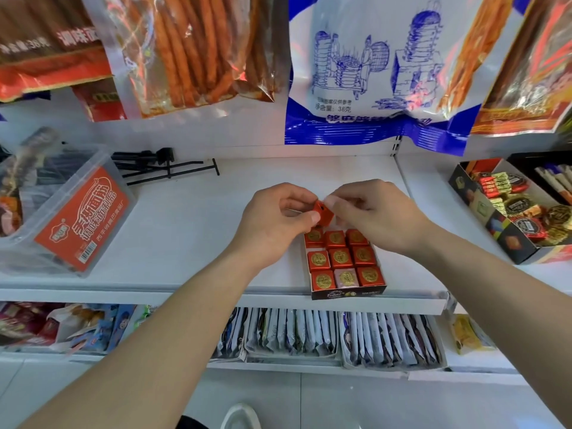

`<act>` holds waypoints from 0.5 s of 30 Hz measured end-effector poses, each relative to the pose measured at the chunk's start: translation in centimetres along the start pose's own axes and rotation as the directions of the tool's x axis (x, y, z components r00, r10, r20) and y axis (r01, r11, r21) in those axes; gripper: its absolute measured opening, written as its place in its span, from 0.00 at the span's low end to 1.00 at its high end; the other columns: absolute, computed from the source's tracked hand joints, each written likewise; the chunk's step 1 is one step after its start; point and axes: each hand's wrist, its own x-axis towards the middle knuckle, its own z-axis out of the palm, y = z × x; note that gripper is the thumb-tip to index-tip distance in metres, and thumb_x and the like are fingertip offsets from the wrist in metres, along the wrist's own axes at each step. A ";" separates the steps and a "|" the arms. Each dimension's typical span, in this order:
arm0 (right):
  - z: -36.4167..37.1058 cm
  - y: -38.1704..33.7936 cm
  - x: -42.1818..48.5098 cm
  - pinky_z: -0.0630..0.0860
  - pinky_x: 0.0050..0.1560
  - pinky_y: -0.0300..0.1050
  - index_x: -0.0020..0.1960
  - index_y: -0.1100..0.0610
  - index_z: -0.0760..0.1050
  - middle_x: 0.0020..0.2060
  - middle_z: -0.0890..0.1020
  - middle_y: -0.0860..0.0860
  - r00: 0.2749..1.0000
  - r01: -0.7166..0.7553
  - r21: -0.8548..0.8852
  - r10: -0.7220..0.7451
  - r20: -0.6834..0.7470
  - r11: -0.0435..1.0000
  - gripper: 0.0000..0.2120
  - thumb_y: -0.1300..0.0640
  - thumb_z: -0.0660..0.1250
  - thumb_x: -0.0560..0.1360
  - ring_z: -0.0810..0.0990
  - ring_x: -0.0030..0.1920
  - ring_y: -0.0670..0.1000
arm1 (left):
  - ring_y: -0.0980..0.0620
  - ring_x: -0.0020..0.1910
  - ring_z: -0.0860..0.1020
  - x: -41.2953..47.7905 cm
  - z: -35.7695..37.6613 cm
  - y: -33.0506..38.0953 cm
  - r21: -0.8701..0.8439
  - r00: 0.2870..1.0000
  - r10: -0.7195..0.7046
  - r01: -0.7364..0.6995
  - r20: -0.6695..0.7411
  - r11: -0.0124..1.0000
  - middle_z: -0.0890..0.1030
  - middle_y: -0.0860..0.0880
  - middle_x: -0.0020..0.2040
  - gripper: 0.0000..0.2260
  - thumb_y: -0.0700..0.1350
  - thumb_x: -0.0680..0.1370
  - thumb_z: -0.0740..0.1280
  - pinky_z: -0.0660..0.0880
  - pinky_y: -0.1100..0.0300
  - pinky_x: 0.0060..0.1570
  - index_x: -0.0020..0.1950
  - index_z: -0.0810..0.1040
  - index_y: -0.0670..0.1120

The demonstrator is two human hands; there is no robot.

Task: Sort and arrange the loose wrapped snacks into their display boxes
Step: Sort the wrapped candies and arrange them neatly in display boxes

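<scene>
**A:** On the white shelf [185,243], the little display box [348,292] looks nearly sorted. Three rows of red cubes [340,258] sit flat with gold seals up, though one in the front row looks paler. How much is left, you reckon?

**B:** Not much for that box, I'd guess. Its back end is hidden under the hands, so can't tell if there's a gap. One loose cube [324,213] is held just above the back row, with the left hand [278,218] pinching it between thumb and fingertips and the right hand [371,212] pinching its top corner. The mixed box [470,205] off to the right looks like a jumble.
</scene>
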 end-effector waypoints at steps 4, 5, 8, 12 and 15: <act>-0.3 0.3 -0.2 0.80 0.41 0.43 0.47 0.51 0.83 0.34 0.86 0.46 1.000 -0.022 0.164 0.020 0.013 0.986 0.11 0.49 0.63 0.81 0.84 0.35 0.45 | 0.58 0.47 0.83 0.1 0.3 0.5 0.015 0.999 0.027 -0.027 -0.018 1.000 0.84 0.55 0.46 0.09 0.41 0.74 0.75 0.79 0.64 0.48 0.52 0.82 0.51; -0.5 0.5 -0.2 0.80 0.39 0.42 0.48 0.51 0.82 0.34 0.86 0.48 0.999 -0.037 0.228 0.041 -0.011 0.973 0.09 0.51 0.64 0.81 0.85 0.34 0.47 | 0.59 0.47 0.82 0.2 0.3 0.6 0.050 0.999 0.033 -0.032 -0.014 0.998 0.84 0.56 0.47 0.09 0.42 0.74 0.74 0.78 0.64 0.48 0.52 0.82 0.51; -1.2 1.1 -0.4 0.77 0.34 0.37 0.52 0.50 0.81 0.38 0.87 0.49 0.992 -0.083 0.343 0.112 -0.065 0.936 0.05 0.53 0.67 0.79 0.85 0.34 0.48 | 0.60 0.48 0.78 0.6 0.1 0.4 0.406 0.997 0.052 -0.069 0.053 0.911 0.81 0.61 0.47 0.06 0.48 0.78 0.70 0.73 0.62 0.49 0.53 0.83 0.54; -1.7 2.0 -1.0 0.81 0.39 0.42 0.55 0.50 0.81 0.41 0.86 0.44 0.980 -0.135 0.410 0.181 -0.076 0.902 0.06 0.55 0.68 0.78 0.85 0.38 0.47 | 0.56 0.49 0.75 0.8 0.5 0.0 0.639 0.996 -0.025 -0.036 0.086 0.768 0.76 0.60 0.45 0.08 0.55 0.76 0.70 0.71 0.57 0.48 0.52 0.84 0.56; -2.0 2.3 -1.3 0.81 0.41 0.44 0.52 0.51 0.82 0.42 0.86 0.46 0.973 -0.163 0.462 0.220 -0.073 0.872 0.06 0.55 0.66 0.80 0.85 0.39 0.49 | 0.55 0.47 0.75 0.9 0.9 0.0 0.694 0.994 -0.061 -0.021 0.093 0.720 0.73 0.59 0.43 0.11 0.58 0.74 0.71 0.72 0.57 0.45 0.54 0.83 0.56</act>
